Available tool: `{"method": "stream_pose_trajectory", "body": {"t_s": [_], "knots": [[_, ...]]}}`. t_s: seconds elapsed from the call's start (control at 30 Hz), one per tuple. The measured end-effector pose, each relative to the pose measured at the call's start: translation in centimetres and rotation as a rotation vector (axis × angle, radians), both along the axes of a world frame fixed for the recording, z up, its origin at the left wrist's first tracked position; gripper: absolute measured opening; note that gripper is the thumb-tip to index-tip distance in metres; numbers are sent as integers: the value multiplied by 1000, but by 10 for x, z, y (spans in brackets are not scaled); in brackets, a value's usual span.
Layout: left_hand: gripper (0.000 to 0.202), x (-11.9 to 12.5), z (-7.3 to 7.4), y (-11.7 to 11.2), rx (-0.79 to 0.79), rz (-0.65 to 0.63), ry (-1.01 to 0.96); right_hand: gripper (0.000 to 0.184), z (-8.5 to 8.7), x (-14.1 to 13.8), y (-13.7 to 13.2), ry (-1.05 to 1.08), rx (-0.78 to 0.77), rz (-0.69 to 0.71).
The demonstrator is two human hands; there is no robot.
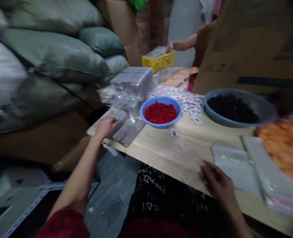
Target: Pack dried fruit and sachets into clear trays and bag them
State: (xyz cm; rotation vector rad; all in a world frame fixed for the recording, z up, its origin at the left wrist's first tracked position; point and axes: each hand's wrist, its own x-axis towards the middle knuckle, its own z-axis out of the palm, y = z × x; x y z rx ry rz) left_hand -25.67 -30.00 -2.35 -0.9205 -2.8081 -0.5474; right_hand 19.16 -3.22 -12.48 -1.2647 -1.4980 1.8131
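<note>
Nearest of all is a black cloth with white printed marks point(156, 195) across the person's lap, pressed up against the near edge of the pale wooden table point(176, 152). Heaped grey-green sacks point(49, 56) fill the left. A tall brown cardboard box point(255, 43) stands at the far right of the table.

On the tabletop, a wide grey-blue basin of dark pieces point(238, 107) sits to the right, with a heap of orange pieces point(285, 148) beside it. Flat clear plastic bags point(235, 165) lie in front of the basin. A round blue bowl of red pieces point(160, 110) stands near the middle, and small white-and-red sachets point(188, 99) are scattered behind it.

Two shallow clear plastic trays point(128, 130) lie side by side at the table's left corner. Their long axes slant away and to the right, toward the blue bowl.

The left hand point(106, 127) is stretched out to that corner, with its fingers bent over the near end of the left-hand tray and touching it. Blur hides whether they are gripping it. The right hand point(218, 185) is well apart from the trays. It lies slack and palm down on the wood, holding nothing, just beside the bags.

At the far end, another person's hand point(170, 46) is at a yellow plastic basket point(158, 61).
</note>
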Motion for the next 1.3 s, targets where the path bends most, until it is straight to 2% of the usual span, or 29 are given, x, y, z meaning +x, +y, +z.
{"method": "stream_pose_trajectory", "body": {"t_s": [0.03,0.07,0.13,0.2,0.27,0.3,0.33,0.37,0.43,0.5,0.53,0.6,0.67,0.73,0.77,0.83,0.9,0.97,1.07,1.13,1.2,1.3], "knots": [[25,0,1,2,-5,-15,16,72,-1,0,3,21,15,26],[34,3,1,6,31,4,142,68,-2,0,7,39,34,43],[42,26,0,20,150,-62,293,61,-4,-1,13,58,64,69],[33,71,-5,39,258,-255,244,58,-4,-3,17,64,84,78],[24,129,-16,64,271,-551,66,59,-2,-6,17,71,108,90],[27,157,-23,78,256,-641,-42,58,-1,-7,17,78,124,102],[36,181,-33,91,270,-670,-137,56,0,-8,16,87,140,119],[46,200,-42,104,306,-651,-238,54,2,-8,16,98,152,145],[60,220,-59,124,378,-588,-526,49,6,-8,16,124,173,199],[64,223,-69,135,450,-518,-805,46,11,-6,17,136,190,232],[65,222,-71,138,500,-468,-878,46,13,-5,17,134,198,220],[69,224,-69,140,650,-314,-864,47,16,-7,14,138,215,94],[72,239,-64,139,800,-182,-835,49,19,-13,2,175,239,-128],[72,266,-60,137,857,-204,-981,51,20,-24,-21,232,244,-290],[69,280,-59,136,853,-257,-1081,51,21,-29,-35,256,228,-306],[57,298,-56,134,842,-309,-1174,53,20,-36,-62,289,168,-229],[51,291,-50,133,829,-295,-1133,56,18,-35,-81,285,136,-121],[58,260,-40,135,736,-336,-1091,59,17,-24,-86,223,203,-91],[57,200,-31,153,364,-561,-1124,53,19,-2,-71,36,528,-160],[48,176,-31,172,87,-727,-1041,45,18,4,-54,-74,813,-87],[40,172,-36,191,-111,-810,-817,41,12,0,-38,-167,1060,126],[38,189,-42,206,-172,-758,-502,44,-9,-16,-22,-286,1305,390]]}}
